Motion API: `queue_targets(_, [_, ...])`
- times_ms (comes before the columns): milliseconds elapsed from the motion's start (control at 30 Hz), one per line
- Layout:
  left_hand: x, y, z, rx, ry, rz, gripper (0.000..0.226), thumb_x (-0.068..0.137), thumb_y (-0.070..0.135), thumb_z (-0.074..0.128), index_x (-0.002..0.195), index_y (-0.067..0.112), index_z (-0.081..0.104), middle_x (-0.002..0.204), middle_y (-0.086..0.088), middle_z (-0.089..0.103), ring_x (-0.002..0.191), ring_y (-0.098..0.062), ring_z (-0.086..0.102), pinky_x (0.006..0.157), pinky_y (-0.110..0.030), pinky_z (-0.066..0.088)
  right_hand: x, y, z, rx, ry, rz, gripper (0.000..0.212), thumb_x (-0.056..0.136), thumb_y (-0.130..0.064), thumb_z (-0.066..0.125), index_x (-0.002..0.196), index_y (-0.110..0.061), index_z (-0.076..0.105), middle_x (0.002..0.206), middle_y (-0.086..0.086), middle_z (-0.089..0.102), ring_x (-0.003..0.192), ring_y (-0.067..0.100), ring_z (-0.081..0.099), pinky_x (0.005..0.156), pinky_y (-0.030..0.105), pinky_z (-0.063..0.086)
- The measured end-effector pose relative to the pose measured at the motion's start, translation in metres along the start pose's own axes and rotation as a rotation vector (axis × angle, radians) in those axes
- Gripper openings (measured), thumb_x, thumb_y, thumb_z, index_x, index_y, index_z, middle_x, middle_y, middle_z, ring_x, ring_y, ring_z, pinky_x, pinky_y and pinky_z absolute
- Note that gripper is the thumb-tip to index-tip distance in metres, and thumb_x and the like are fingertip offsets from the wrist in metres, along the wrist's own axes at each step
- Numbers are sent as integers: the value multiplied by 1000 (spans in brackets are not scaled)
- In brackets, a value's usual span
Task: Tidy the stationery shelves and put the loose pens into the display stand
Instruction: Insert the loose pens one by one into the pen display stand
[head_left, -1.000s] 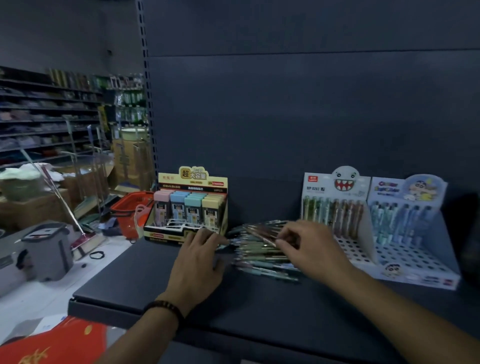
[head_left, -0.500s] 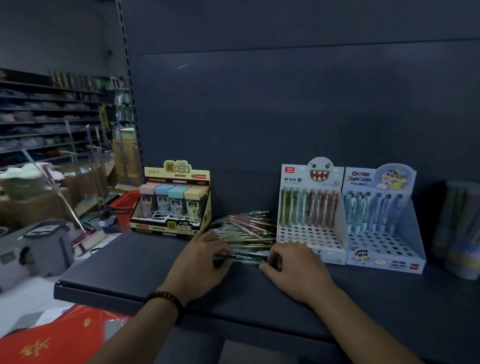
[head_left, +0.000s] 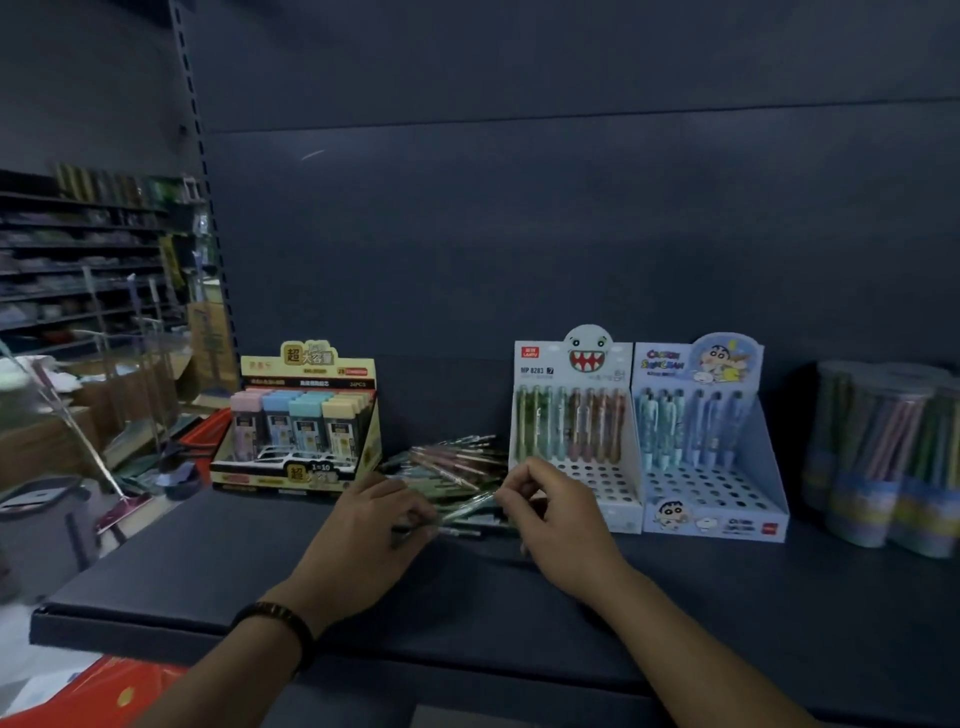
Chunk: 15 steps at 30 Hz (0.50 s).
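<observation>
Left hand (head_left: 375, 530) curls on the pen pile (head_left: 453, 462), right hand (head_left: 557, 515) pinches one pen (head_left: 467, 508), probably bound right for the display stand (head_left: 609, 486).

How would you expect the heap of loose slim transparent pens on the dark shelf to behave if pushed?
Slim round barrels, so the loose pens would probably roll. Piled crosswise, they likely snag. Probably light: the right hand pinches one.

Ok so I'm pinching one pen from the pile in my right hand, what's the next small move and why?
Probably lift that pen clear and stand it in a free hole of the monster-face stand. Your right hand pinches it right beside the stand, whose front rows look unfilled, while the pile lies loose on the shelf.
</observation>
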<state>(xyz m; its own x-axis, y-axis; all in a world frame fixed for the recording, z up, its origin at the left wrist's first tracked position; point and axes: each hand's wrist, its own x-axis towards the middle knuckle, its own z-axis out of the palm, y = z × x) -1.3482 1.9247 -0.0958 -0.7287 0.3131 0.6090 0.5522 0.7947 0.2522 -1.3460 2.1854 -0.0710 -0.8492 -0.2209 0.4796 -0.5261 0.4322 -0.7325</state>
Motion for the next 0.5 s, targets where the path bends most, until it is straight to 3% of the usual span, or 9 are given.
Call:
queue_targets(67, [13,14,6,-63,54,-1,11,95,39,74,92,44,64,96,28,62,107,-1,50,87,-20,44,6,-3,-7,118,97,1,13,105,-25,62,93,-26,62,90,0,66,66,23,68,59,42,57])
queue_targets(167, [42,37,20,-115,147,-22,17,88,34,80,90,41,65,91,29,61,102,-2,52,83,-18,44,21,-8,-26,252,263,23,11,104,-17,63,94,-20,65,89,2,67,63,23,71,53,32,53])
queue_targets(233, [64,48,29,-124,181,-26,18,85,33,83,89,38,67,87,29,60,99,-4,53,79,-22,49,34,-7,-37,329,308,58,7,102,-19,68,95,-20,66,89,2,68,62,29,73,50,36,53])
queue_targets(333, [98,60,40,-145,241,11,20,82,37,84,88,38,65,83,29,59,97,-3,53,80,-28,52,58,1,-50,280,402,13,6,98,-23,74,95,-25,69,84,2,70,70,27,71,62,44,61])
queue_targets(500, [124,58,59,-75,270,90,23,85,53,77,99,42,63,87,28,60,95,-1,50,87,-31,48,98,18,-70,165,515,-5,13,99,-16,71,100,-28,74,82,-4,73,69,14,69,70,36,62])
